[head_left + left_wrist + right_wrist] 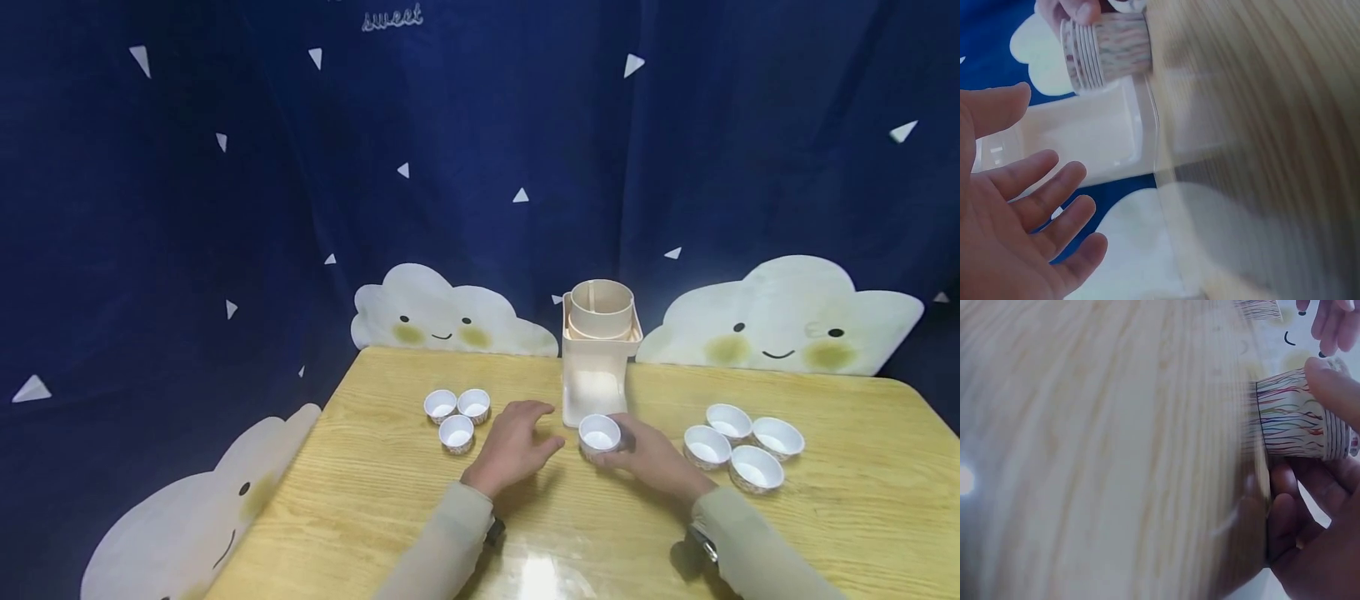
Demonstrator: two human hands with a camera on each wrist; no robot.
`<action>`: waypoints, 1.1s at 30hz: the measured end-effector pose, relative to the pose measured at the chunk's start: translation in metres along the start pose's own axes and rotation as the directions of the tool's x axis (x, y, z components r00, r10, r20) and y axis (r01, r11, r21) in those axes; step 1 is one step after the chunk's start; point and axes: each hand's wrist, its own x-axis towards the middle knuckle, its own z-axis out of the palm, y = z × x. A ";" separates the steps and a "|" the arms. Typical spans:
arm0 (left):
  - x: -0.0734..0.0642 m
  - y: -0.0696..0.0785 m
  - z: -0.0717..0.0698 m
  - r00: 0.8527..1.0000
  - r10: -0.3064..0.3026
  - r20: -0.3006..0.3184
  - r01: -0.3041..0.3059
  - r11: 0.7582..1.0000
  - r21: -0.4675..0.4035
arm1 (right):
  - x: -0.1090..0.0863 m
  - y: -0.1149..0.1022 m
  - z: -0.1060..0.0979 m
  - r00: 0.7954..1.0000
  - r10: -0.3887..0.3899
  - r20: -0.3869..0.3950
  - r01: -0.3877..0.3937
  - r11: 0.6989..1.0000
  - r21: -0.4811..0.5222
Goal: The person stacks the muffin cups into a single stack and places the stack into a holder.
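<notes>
A small stack of striped paper cups [600,435] stands on the wooden table [390,508], just in front of a cream dispenser [600,358]. My right hand [628,448] grips the stack from the right side. In the right wrist view its fingers [1335,387] curl round the cup stack [1297,422]. My left hand [534,427] lies open on the table just left of the stack, not touching it. The left wrist view shows that hand's palm and spread fingers [1035,206] beside the cup stack [1110,53] and the dispenser base [1085,137].
Three white-lined cups [457,417] sit in a cluster at the left. Several more cups [742,446] are grouped at the right. A dark blue curtain with cloud shapes [442,312] hangs behind the table. The table's left edge [300,467] is close to the left cluster.
</notes>
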 end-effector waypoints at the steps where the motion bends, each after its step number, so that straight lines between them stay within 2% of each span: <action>1: -0.001 -0.002 -0.001 1.000 -0.004 -0.008 0.004 1.000 0.003 | 0.000 0.000 0.000 1.000 -0.002 0.002 0.002 1.000 -0.003; 8: -0.002 -0.016 -0.008 0.999 -0.045 -0.027 0.045 0.999 -0.001 | -0.002 0.000 -0.001 0.999 -0.038 -0.017 0.037 0.999 -0.007; 14: -0.002 -0.028 -0.015 0.999 -0.031 -0.023 0.031 0.999 -0.013 | -0.001 0.001 -0.001 0.998 -0.055 -0.016 0.055 0.998 0.001; 23: 0.001 -0.055 -0.052 0.996 -0.085 -0.022 0.085 0.996 0.008 | -0.002 0.001 0.000 0.998 -0.055 -0.020 0.055 0.998 0.008; 28: 0.002 -0.070 -0.072 0.991 -0.110 -0.076 0.112 0.993 0.033 | -0.002 0.001 0.000 0.999 -0.043 -0.012 0.043 0.999 0.007; 33: 0.001 -0.088 -0.081 0.985 -0.136 -0.104 0.140 0.990 0.033 | -0.001 0.000 -0.001 1.000 -0.028 -0.005 0.028 1.000 0.013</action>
